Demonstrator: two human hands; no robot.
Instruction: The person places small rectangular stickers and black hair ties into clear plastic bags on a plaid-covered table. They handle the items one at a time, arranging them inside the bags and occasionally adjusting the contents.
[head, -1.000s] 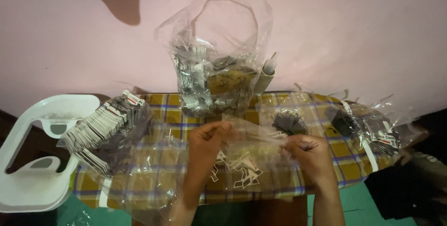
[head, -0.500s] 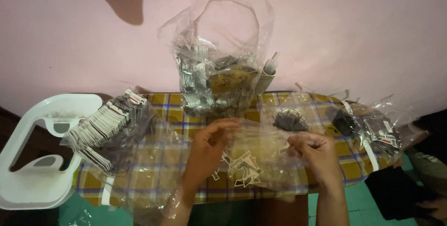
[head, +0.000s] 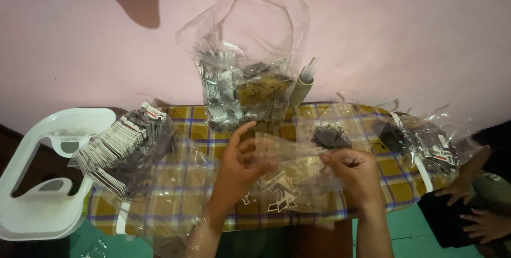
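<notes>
My left hand (head: 237, 167) and my right hand (head: 354, 173) both pinch a small clear plastic bag (head: 293, 154) stretched between them above a checked yellow and purple cloth-covered board (head: 181, 183). Under the bag lies a loose pile of small white pieces (head: 279, 189). A small dark bundle (head: 331, 135) lies just beyond my right hand.
A tall clear plastic bag (head: 245, 77) full of packets stands at the back against the pink wall. A fanned stack of white cards in plastic (head: 125, 143) lies left. A white plastic chair (head: 37, 183) stands far left. More bagged dark items (head: 426, 143) lie right, near another person's hands (head: 474, 210).
Both hands have lifted slightly and moved apart, pulling the clear bag tighter between them. The view has shifted a little.
</notes>
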